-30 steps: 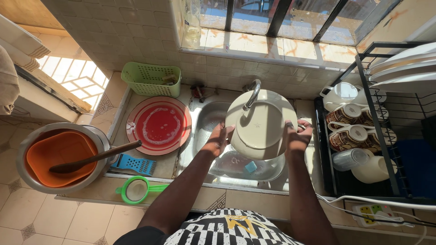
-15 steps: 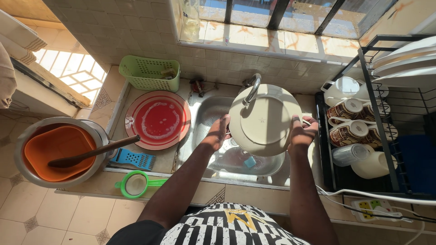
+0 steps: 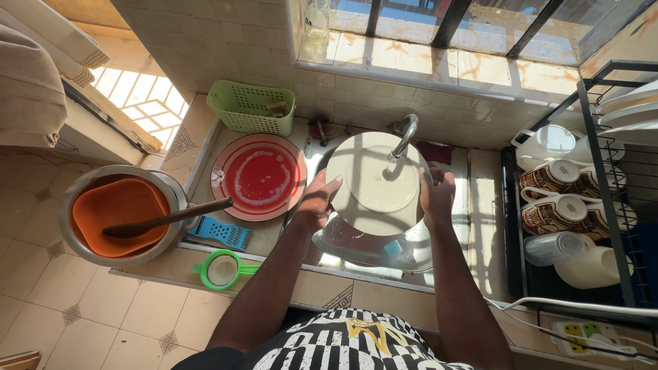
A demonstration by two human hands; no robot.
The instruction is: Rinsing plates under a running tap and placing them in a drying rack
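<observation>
Both hands are gripping a cream plate (image 3: 377,181) by its rim, the left hand (image 3: 317,200) and the right hand (image 3: 436,195) on opposite edges, holding it under the tap (image 3: 403,136) over the sink (image 3: 404,250). The spout is covering part of the plate's face. Left of the left hand a red plate (image 3: 259,177) is lying flat; right of the right hand a dish rack (image 3: 603,205) is running out of frame.
</observation>
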